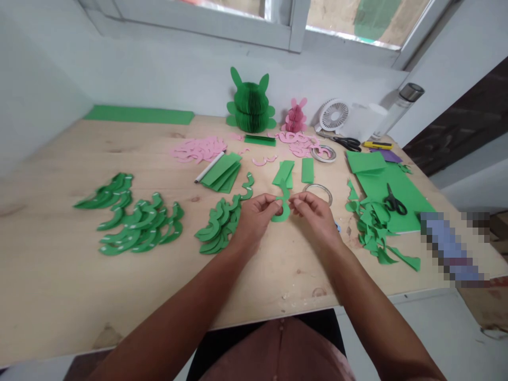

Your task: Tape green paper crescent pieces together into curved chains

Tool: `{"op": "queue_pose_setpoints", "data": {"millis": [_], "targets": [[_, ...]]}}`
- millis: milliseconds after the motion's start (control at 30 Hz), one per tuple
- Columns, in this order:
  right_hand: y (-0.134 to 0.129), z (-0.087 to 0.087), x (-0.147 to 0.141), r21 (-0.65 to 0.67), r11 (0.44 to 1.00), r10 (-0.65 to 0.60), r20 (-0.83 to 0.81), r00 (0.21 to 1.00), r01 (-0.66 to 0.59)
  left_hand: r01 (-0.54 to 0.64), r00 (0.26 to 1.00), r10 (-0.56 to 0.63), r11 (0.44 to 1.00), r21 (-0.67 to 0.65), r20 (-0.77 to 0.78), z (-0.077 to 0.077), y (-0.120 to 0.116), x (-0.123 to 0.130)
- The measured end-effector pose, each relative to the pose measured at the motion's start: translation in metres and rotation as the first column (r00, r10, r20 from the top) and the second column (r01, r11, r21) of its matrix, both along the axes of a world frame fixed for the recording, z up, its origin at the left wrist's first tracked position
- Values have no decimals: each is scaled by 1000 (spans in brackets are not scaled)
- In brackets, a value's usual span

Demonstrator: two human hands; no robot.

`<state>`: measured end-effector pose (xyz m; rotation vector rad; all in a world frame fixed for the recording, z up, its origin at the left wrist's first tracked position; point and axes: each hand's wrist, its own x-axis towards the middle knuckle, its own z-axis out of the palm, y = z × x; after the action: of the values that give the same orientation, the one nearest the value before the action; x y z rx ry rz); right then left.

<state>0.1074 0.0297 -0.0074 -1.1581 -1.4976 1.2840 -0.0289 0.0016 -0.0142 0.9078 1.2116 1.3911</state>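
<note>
My left hand (254,217) pinches a wavy green paper cutout (282,215) between thumb and fingers, over the middle of the table. Close to its right edge, the fingers of my right hand (315,212) are pressed together; whatever they hold is too small to make out. Beside my left hand lies a pile of green curved cutouts (217,225). Further left are more green cutouts with pale strips (138,227). Just beyond my right hand a roll of tape (323,191) lies flat, and folded green paper pieces (284,173) lie past the cutout.
Green scraps (373,227) and black scissors (393,200) lie at the right on green sheets (405,185). Pink cutouts (200,149) spread farther back. A green paper figure (251,108), a pink one (295,116), a fan (334,115) and a bottle (400,108) stand along the wall.
</note>
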Motion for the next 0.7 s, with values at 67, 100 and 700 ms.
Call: {"op": "queue_pose_setpoints", "data": {"millis": [67,100,700], "targets": [[1,1,1,21,999,-30,-13,999,31,62,998,-62,998,-5,-27,0,-2,1],[1,1,1,17,999,-41,-20,999,41,90,995,-91,996,-7,-33,1,-3,2],[4,-3,-1,-73,994,-83,-61,995,79,253,966,-255,966,-56,-45,-4,-3,8]]}}
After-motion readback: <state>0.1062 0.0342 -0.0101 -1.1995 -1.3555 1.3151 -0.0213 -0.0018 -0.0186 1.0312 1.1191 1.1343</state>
